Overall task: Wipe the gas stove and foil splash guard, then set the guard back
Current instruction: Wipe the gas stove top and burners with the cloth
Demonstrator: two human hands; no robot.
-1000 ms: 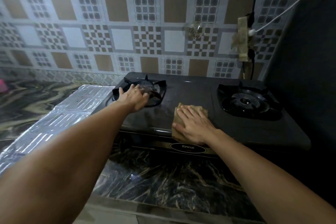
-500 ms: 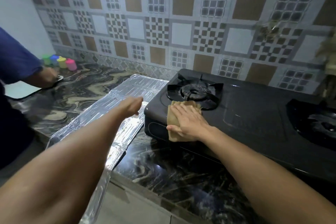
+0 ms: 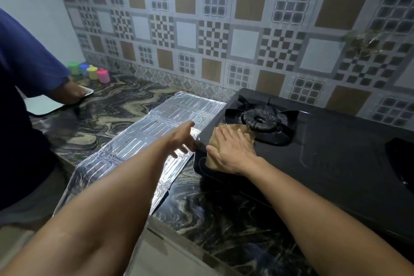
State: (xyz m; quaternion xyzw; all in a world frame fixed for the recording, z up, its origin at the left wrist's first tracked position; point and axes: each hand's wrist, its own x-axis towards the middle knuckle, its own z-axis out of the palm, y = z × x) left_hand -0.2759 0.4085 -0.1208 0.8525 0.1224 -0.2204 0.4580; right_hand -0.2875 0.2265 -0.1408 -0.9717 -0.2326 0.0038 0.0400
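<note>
Clearly, your right hand (image 3: pixel 231 152) lay flat with straight fingers on the folded tan wiping cloth (image 3: pixel 226 139), pressing it against the front left corner of the black two-burner gas stove (image 3: pixel 336 150), just in front of the ribbed left burner (image 3: pixel 259 119). Your left hand (image 3: pixel 182 135) reached over the silver ribbed foil splash guard (image 3: pixel 134 141); its fingers pointed toward the stove's left edge and held nothing that I could see, though I could not tell if they touched the foil.

I judged several risks from here. The foil guard lay flat on the bench and its near end hung past the bench edge, so a push from your left forearm could have slid it to the floor or creased the thin sheet. The cloth was almost touching the burner's pan support, and it could have caught on a prong and dragged the support out of place. Small dark spots showed on the foil, so it probably was not yet wiped.

The dark marbled stone bench (image 3: pixel 224 219) carried everything. Behind it stood the patterned brown-and-grey tiled wall (image 3: pixel 186 36). Far left, another person in a dark blue sleeve (image 3: pixel 29 67) rested a hand near a white tray (image 3: pixel 44 105), beside four small coloured cups (image 3: pixel 89 71).
</note>
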